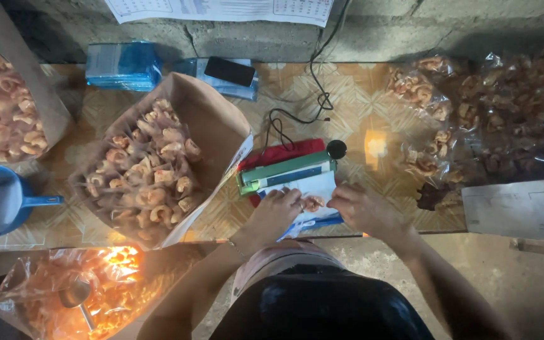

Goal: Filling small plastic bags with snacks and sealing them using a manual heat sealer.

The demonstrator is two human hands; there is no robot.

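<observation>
Both of your hands pinch a small clear bag of fried snacks (pixel 313 200) at the near edge of the desk (pixel 360 113), your left hand (pixel 276 214) closed on its left side and your right hand (pixel 363 209) closed on its right, fingers pressed onto the plastic. The bag's top lies under the green bar of a heat sealer (pixel 284 173), which sits just beyond your hands on a red cloth (pixel 278 153); a black cord (pixel 297 113) runs from it toward the far edge. Left of the sealer stands a large open brown sack (pixel 215 119) heaped with pale curled snacks. At the left edge rests a blue scoop (pixel 7 201). Filled, clear bags (pixel 473 113) are piled toward the right edge. Along the far edge lie stacked blue-tinted plastic bags (pixel 124 63) with a dark phone (pixel 230 71) on top. Below the near left corner, another open bag (pixel 77 289) of snacks holds a metal scoop (pixel 77 296).
</observation>
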